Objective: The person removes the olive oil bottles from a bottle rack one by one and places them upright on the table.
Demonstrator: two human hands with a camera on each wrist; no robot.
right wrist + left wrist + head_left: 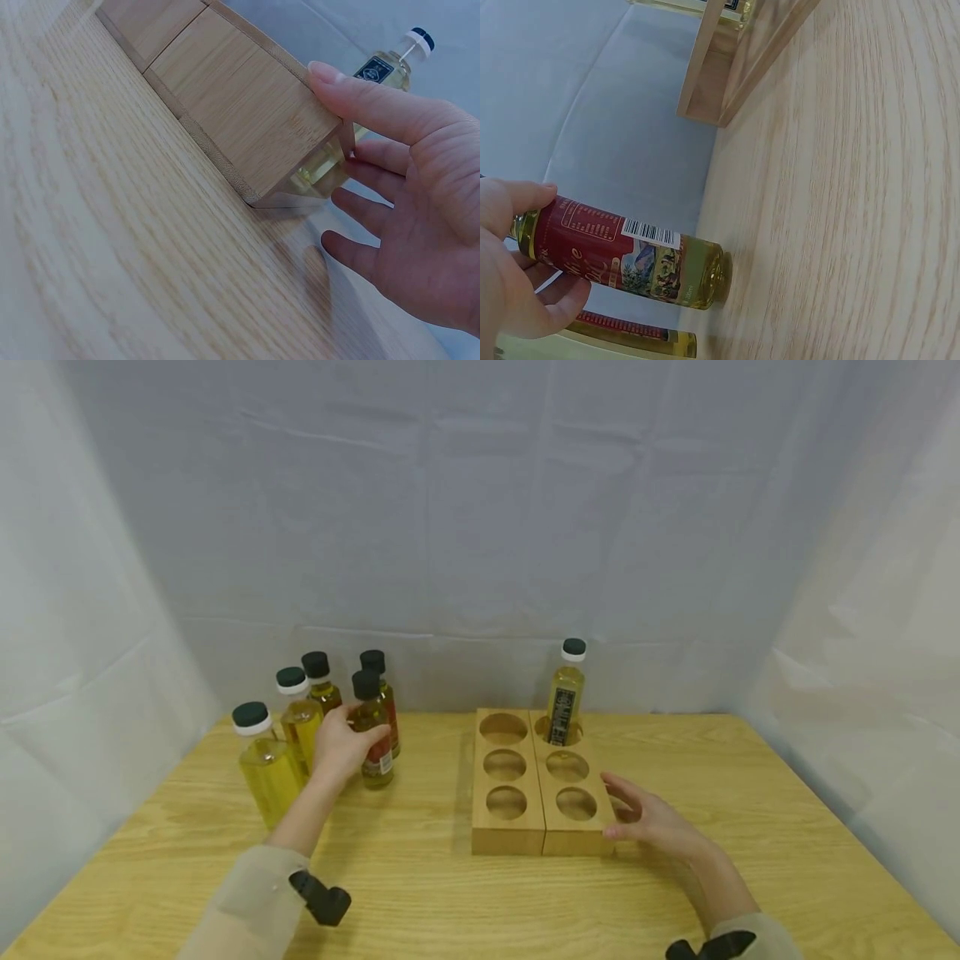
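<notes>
My left hand (341, 745) grips a small oil bottle with a red label and black cap (372, 735), standing on the table among other bottles; the left wrist view shows the thumb and fingers (514, 255) curled round its red label (622, 255). A wooden rack with six round holes (534, 781) lies mid-table, with one pale oil bottle (566, 697) in its far right hole. My right hand (651, 820) rests open against the rack's near right corner, thumb (360, 101) laid on the wood (240, 97), fingers straight.
Several more oil bottles stand at the left: a large yellow one with a white collar (266, 764), another behind it (300, 718), and two dark-capped ones (321, 681) at the back. White cloth walls enclose the wooden table (450, 893).
</notes>
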